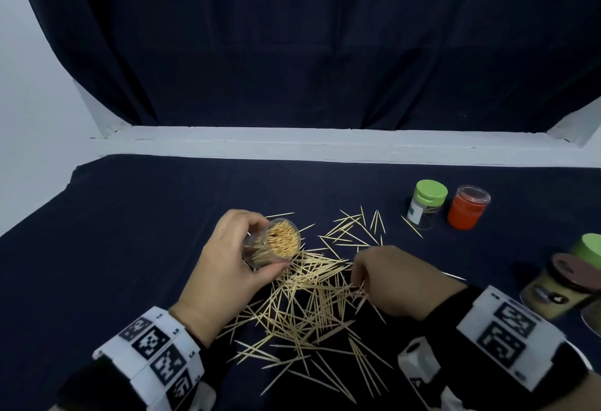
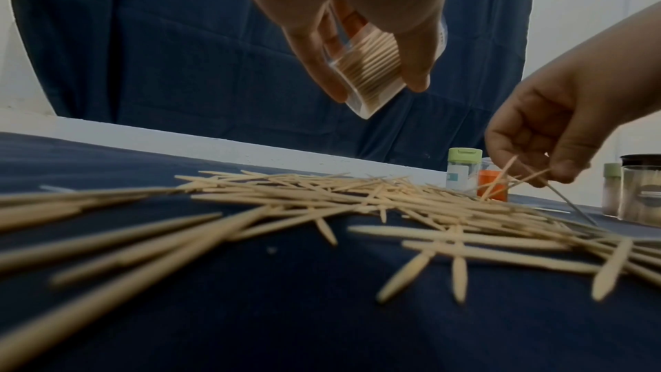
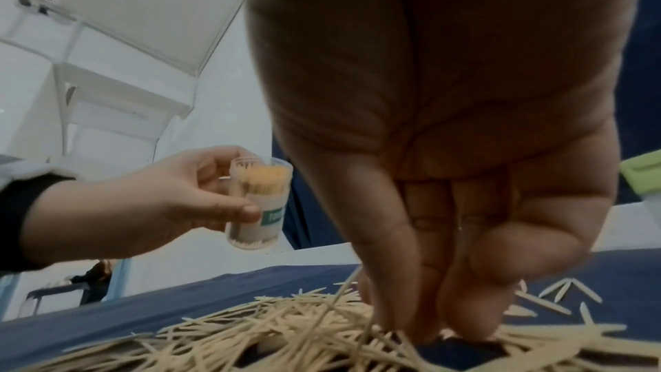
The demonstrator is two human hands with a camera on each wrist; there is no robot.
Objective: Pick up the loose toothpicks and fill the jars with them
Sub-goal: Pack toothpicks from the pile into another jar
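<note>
A heap of loose toothpicks lies on the dark blue cloth. My left hand grips a clear open jar packed with toothpicks and holds it tilted above the heap's left side. Over the heap's right side, my right hand reaches down with curled fingers and pinches a few toothpicks.
At the back right stand a green-lidded jar and a clear jar with red contents. A brown-lidded jar and another green-lidded one stand at the right edge. A white ledge bounds the table's far side.
</note>
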